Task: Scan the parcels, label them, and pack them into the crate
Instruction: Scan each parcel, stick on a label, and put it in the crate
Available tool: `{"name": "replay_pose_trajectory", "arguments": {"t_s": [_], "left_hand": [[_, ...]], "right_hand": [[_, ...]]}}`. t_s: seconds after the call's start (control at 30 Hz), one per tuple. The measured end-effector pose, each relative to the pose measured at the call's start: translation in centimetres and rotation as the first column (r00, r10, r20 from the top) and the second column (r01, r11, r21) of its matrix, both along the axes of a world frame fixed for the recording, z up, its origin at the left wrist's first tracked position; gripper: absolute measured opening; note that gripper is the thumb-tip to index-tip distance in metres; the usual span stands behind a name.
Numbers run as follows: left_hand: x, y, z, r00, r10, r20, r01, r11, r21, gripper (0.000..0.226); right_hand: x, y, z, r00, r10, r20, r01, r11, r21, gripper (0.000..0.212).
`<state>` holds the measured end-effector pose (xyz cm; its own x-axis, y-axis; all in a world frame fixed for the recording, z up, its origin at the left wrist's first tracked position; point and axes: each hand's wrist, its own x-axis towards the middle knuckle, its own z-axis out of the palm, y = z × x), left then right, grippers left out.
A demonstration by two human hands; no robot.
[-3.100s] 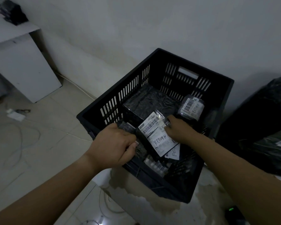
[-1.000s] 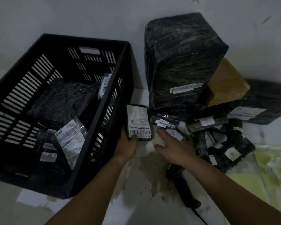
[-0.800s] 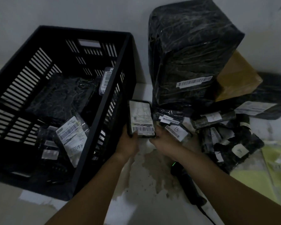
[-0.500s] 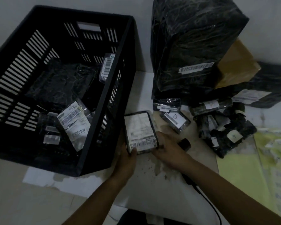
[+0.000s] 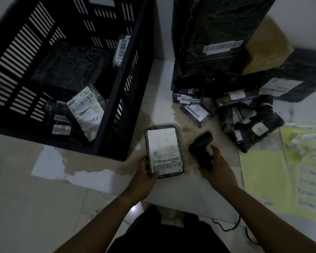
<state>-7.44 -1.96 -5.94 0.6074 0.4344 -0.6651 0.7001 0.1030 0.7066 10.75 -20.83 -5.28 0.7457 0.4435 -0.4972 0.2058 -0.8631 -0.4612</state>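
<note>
I see black crate (image 5: 124,70) at far left on floor; labelled parcels lie inside, one marked RETURN (image 5: 86,110); just right of crate, left hand (image 5: 144,178) grips small parcel (image 5: 163,150) by near end, label up, thumb on top; right hand (image 5: 217,167) next, fingers curled round black scanner (image 5: 201,145); scanner beside parcel, not touching; further right, pile of small parcels (image 5: 248,125) below big black parcel (image 5: 208,33); yellow sheets (image 5: 281,176) at far right.
</note>
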Motion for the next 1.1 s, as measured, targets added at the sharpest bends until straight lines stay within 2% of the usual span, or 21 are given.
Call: {"name": "replay_pose_trajectory", "arguments": {"t_s": [0.13, 0.3, 0.4, 0.53, 0.6, 0.7, 0.83, 1.1], "left_hand": [[-0.1, -0.3, -0.2, 1.000, 0.002, 0.007, -0.002, 0.999, 0.032, 0.062], [0.6, -3.5, -0.1, 0.998, -0.007, 0.065, 0.002, 0.997, 0.072, 0.059], [2.3, -6.4, -0.4, 0.993, -0.003, 0.122, -0.008, 0.996, 0.088, 0.060], [5.9, -10.2, -0.1, 0.960, 0.219, 0.173, -0.213, 0.976, -0.054, 0.055], [7.6, -11.4, 0.2, 0.937, 0.298, 0.181, -0.278, 0.952, -0.128, 0.055], [9.0, -12.3, 0.1, 0.916, 0.360, 0.176, -0.334, 0.928, -0.165, 0.062], [9.0, -13.0, 0.2, 0.936, 0.310, 0.166, -0.296, 0.950, -0.104, 0.069], [8.3, -12.9, -0.2, 0.951, 0.248, 0.186, -0.250, 0.968, -0.011, 0.071]], "right_hand": [[0.6, -0.4, 0.6, 0.998, 0.009, -0.061, -0.003, 0.997, 0.083, 0.086], [1.2, -4.2, 4.2, 0.959, -0.058, -0.277, 0.117, 0.973, 0.199, 0.076], [1.3, -7.4, 7.0, 0.930, -0.087, -0.357, 0.183, 0.952, 0.244, 0.060], [1.4, -11.8, 9.5, 0.913, -0.099, -0.395, 0.212, 0.943, 0.256, 0.028], [1.5, -13.6, 10.2, 0.899, -0.126, -0.419, 0.254, 0.930, 0.265, 0.021], [0.9, -15.4, 10.7, 0.887, -0.152, -0.436, 0.292, 0.916, 0.276, 0.021], [0.0, -17.1, 11.0, 0.880, -0.101, -0.465, 0.242, 0.936, 0.256, 0.019], [-1.8, -16.8, 11.8, 0.866, 0.041, -0.499, 0.161, 0.921, 0.355, 0.050]]}}
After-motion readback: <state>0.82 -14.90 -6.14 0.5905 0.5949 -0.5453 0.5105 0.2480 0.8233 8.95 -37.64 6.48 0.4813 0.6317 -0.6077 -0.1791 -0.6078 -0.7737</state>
